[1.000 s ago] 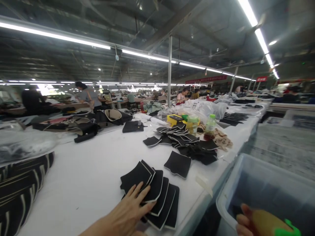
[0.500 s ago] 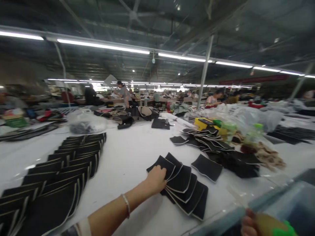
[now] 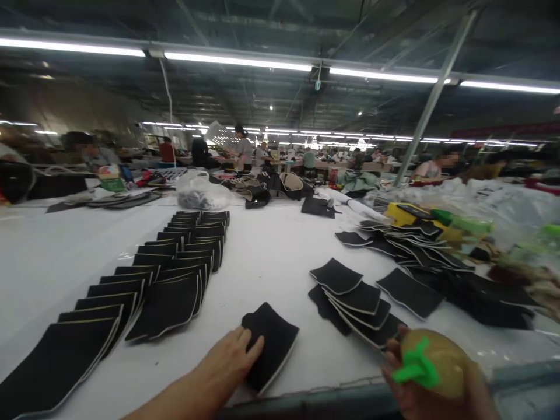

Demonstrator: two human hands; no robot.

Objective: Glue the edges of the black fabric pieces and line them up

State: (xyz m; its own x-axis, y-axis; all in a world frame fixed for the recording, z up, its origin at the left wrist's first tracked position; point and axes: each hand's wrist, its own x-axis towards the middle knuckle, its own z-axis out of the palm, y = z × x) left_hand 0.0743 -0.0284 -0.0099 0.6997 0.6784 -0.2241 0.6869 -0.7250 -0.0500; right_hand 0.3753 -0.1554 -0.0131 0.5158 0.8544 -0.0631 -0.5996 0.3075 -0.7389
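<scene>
My left hand (image 3: 231, 357) grips the left edge of a black padded panel (image 3: 275, 341) with a pale cut edge, near the front of the white table. Low on the right, my right hand (image 3: 398, 379) is curled around a rounded tan object (image 3: 450, 359) whose kind I cannot make out. A bright green strip (image 3: 417, 364) lies across it. Just beyond the right fingers is a small fanned pile of similar black panels (image 3: 350, 297). A single black panel (image 3: 410, 293) lies to its right.
Overlapping rows of black panels (image 3: 175, 291) run down the left of the white table (image 3: 262, 256). More panels (image 3: 420, 245) are heaped at right, beside a yellow box (image 3: 400, 213) and clear plastic bags (image 3: 511, 204). A bagged bundle (image 3: 201, 189) sits farther back. Several people work beyond.
My left hand has drawn one black panel off the fanned pile, left and toward me. My right hand with the tan object has moved up and left, close to the pile. The view has turned left.
</scene>
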